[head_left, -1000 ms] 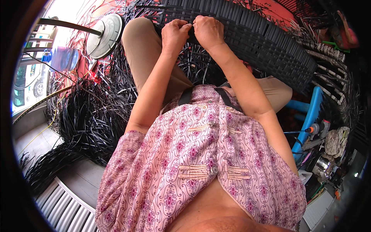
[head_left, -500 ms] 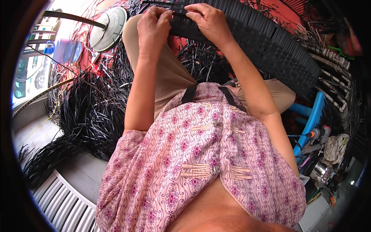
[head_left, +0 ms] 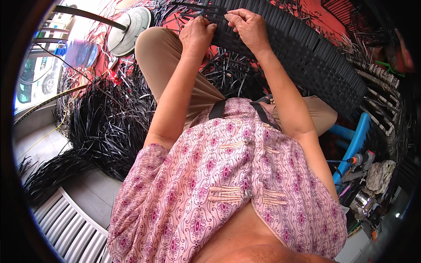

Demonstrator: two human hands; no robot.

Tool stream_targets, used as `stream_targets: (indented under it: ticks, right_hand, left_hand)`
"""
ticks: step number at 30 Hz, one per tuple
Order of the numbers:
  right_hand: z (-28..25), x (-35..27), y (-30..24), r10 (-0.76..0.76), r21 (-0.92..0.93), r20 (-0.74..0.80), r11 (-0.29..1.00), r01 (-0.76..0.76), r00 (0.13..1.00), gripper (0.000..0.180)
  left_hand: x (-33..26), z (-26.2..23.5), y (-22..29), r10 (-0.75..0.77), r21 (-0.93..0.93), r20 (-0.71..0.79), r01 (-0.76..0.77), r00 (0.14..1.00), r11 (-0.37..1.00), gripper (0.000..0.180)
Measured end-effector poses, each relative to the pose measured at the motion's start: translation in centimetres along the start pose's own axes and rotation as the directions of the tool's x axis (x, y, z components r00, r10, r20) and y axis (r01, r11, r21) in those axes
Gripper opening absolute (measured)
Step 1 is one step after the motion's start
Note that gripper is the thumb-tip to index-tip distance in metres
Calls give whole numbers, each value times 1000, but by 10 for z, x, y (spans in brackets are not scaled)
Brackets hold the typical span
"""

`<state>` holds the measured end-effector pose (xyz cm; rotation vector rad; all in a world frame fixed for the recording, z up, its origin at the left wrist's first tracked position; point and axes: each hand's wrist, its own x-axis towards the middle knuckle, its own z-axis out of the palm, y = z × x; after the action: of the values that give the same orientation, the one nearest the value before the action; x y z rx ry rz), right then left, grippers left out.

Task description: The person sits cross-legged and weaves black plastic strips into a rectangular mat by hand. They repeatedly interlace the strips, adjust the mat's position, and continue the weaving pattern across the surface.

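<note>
A long woven panel (head_left: pixel 298 52) of flat black plastic strips slants across the top, from my hands down to the right. My left hand (head_left: pixel 197 37) is closed at its left end, thumb against the curled fingers; what lies inside the grip is hidden. Just right of it, my right hand (head_left: pixel 251 33) pinches a thin black strip (head_left: pixel 222 12) between thumb and forefinger over the weave. Loose strip ends (head_left: pixel 193 6) stick out to the left beyond the panel's end.
A big heap of loose black strips (head_left: pixel 109 118) lies to my left. Beyond it stands a round grey base (head_left: pixel 131 33) with a pole. At right are a blue plastic stool (head_left: pixel 355 144), a power tool (head_left: pixel 362 160) and a shiny metal pot (head_left: pixel 363 205). A white slatted seat (head_left: pixel 72 228) is lower left.
My left hand has moved right and slightly down, closing further into a fist. My right hand has shifted a little right and down. The whole view has tilted slightly.
</note>
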<state>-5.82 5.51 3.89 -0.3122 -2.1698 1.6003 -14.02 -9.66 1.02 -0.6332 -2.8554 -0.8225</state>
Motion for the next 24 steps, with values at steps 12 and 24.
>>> stream_targets:
  ticks: [12,24]
  right_hand:
    - [15,1,11,-172,-539,-33,833,128,985,20]
    - [36,9,9,-75,-777,73,621,104,995,20]
  left_hand:
    - [7,8,10,24,112,-9,-22,1000,993,29]
    - [2,12,0,25,-135,-52,-31,998,990,30]
